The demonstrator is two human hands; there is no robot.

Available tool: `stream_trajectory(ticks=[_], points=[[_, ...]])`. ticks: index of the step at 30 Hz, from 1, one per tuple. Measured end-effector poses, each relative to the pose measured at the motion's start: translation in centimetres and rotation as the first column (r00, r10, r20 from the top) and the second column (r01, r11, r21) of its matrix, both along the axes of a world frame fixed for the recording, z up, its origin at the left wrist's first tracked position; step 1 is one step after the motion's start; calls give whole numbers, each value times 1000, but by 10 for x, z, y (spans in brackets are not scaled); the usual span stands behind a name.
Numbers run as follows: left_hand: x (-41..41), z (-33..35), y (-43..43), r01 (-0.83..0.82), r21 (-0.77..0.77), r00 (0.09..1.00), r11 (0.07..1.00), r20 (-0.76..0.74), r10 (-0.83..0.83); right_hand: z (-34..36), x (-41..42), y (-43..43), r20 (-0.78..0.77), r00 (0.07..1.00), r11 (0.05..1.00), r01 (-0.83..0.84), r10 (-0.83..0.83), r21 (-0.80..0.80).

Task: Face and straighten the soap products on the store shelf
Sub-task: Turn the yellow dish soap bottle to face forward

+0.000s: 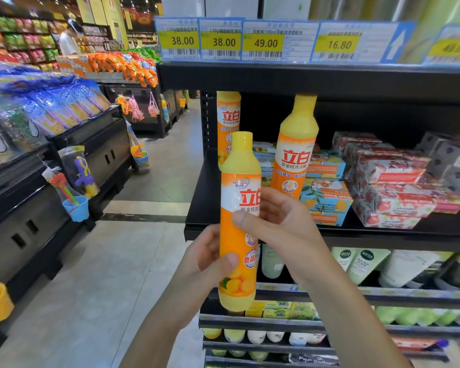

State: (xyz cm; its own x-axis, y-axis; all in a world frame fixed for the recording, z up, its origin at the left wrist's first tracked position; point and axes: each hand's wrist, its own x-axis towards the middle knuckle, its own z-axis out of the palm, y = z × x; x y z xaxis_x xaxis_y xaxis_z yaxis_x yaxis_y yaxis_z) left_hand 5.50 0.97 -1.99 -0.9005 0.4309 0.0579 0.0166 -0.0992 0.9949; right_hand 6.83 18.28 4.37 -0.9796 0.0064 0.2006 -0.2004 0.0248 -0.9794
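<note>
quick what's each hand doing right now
Left hand: grips the lower part of the orange soap bottle.
Right hand: grips the same bottle's middle.

Both hands gripping upright orange dish-soap bottle [238, 221] before black shelf [383, 232]; left hand [210, 254] wrapping lower body; right hand [279, 221] pinching label; two matching bottles [295, 152] standing behind.
</note>
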Motion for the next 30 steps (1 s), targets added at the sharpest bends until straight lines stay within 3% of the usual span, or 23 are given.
stream_trajectory(ticks=[8,15,23,26,30], points=[[1,3,13,-187,-220,976,957,-155,155,-4,-2,-3,-34,985,982,169,-167,83],[0,-1,17,-276,-158,951,948,-188,246,-9,-5,-6,-43,975,970,221,-218,98],[5,-2,12,-240,13,963,971,-127,239,-8,4,8,6,1000,999,14,-15,49],[4,-2,9,-192,24,974,981,-115,194,-13,6,12,76,990,993,-114,116,-30],[4,-3,8,-133,-3,985,991,-109,132,-18,8,19,98,987,989,-120,129,-91]])
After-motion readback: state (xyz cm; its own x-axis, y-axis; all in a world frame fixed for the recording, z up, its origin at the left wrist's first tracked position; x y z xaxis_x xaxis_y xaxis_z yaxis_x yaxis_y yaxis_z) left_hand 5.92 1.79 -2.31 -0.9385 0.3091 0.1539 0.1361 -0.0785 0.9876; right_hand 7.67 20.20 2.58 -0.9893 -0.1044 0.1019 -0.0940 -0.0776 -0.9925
